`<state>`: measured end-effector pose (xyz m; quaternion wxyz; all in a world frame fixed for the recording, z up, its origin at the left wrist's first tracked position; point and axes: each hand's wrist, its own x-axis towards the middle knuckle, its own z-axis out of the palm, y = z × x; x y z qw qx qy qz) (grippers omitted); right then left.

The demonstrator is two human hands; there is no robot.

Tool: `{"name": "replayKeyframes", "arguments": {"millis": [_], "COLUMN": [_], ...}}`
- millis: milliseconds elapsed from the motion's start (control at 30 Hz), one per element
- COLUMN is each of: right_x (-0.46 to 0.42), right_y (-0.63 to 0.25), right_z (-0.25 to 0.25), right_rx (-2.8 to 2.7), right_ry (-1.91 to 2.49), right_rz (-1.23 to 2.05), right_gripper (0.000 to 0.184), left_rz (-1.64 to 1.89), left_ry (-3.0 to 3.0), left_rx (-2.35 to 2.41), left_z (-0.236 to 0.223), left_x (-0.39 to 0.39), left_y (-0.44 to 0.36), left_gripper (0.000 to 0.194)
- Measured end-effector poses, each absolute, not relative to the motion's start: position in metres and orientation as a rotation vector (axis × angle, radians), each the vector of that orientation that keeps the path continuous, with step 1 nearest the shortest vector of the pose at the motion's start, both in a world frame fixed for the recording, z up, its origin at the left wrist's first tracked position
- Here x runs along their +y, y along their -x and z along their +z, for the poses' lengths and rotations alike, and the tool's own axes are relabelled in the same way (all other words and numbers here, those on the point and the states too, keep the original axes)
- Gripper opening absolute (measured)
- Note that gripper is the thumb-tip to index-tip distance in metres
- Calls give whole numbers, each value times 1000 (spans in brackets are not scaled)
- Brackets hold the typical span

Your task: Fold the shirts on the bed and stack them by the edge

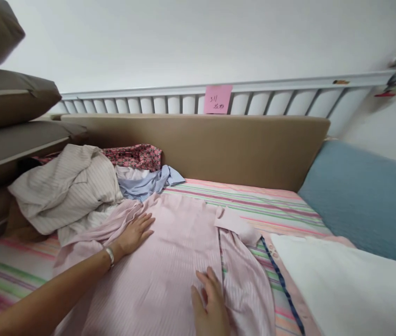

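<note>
A pale pink ribbed shirt point(173, 238) lies spread on the striped sheet point(278, 207), its lower part running out of the bottom of the view. My left hand point(135, 234) rests flat on its left side, fingers spread, with a silver bracelet on the wrist. Over the right side of the shirt is my right hand point(212, 303), fingers apart and slightly bent, holding nothing; whether it touches the cloth I cannot tell. One sleeve point(243, 228) is bent outward at the shirt's right.
A heap with a striped beige shirt point(72, 186), a blue garment point(149, 182) and a red patterned cloth point(135, 156) sits left. Brown cushions point(16, 98) are stacked beside it. White folded cloth point(352, 280) and a blue cushion point(376, 196) are right. A brown backrest point(201, 144) stands behind.
</note>
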<state>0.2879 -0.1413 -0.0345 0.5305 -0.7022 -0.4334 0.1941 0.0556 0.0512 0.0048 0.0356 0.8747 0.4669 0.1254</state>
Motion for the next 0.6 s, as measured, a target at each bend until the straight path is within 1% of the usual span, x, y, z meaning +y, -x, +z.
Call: {"name": "replayKeyframes", "arguments": {"millis": [133, 267, 433, 600], "right_x": [-141, -142, -142, -141], "right_y": [-289, -290, -291, -293], "right_z": [-38, -38, -37, -42], "right_rx": [-1079, -1092, -1105, -1165], "right_ry": [1695, 1719, 1736, 1708], "right_rz": [432, 434, 431, 376], "right_gripper": [33, 32, 32, 31], "left_rz": [310, 282, 331, 427], "left_ry": [-2674, -2555, -2497, -2423], "left_rx": [1579, 1836, 1932, 2030], "left_z": [4, 6, 13, 29], "left_x": [79, 110, 124, 127], "left_y": [-68, -87, -103, -87], "left_gripper": [51, 47, 42, 39]}}
